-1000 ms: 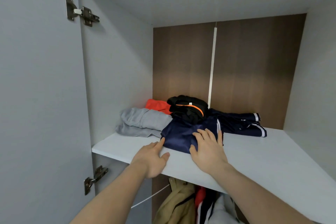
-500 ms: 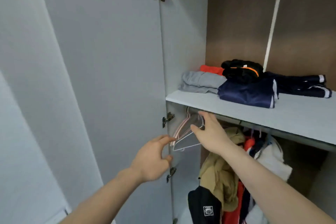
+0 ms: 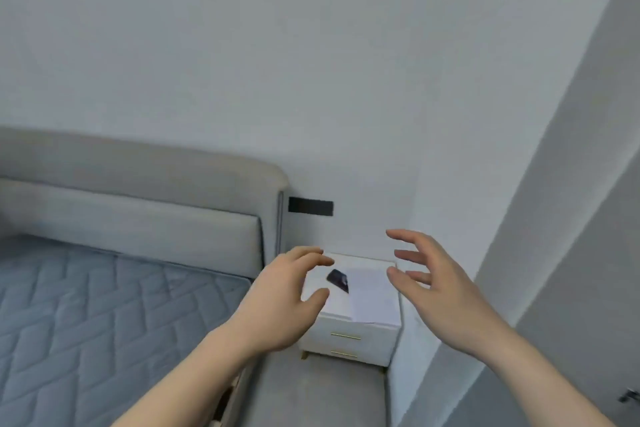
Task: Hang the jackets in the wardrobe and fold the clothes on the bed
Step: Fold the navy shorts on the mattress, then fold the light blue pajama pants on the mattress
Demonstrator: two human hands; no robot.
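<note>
The bed (image 3: 104,315) with a blue quilted mattress and a grey padded headboard (image 3: 138,198) fills the lower left. No clothes show on the visible part of the mattress. My left hand (image 3: 284,305) hovers in the air over the bed's corner, fingers loosely curved, holding nothing. My right hand (image 3: 436,284) is raised to the right of it, fingers spread and empty. The wardrobe door (image 3: 571,218) edges the right side; its inside is out of view.
A white nightstand (image 3: 360,333) with two drawers stands between bed and wall, with a small dark object (image 3: 338,279) and a sheet of paper on top. A black plate (image 3: 310,206) sits on the wall. Grey floor runs beside the bed.
My view has swung left from the wardrobe shelf and hangers to the bed and nightstand. Both hands left the wardrobe and now hang empty in the air.
</note>
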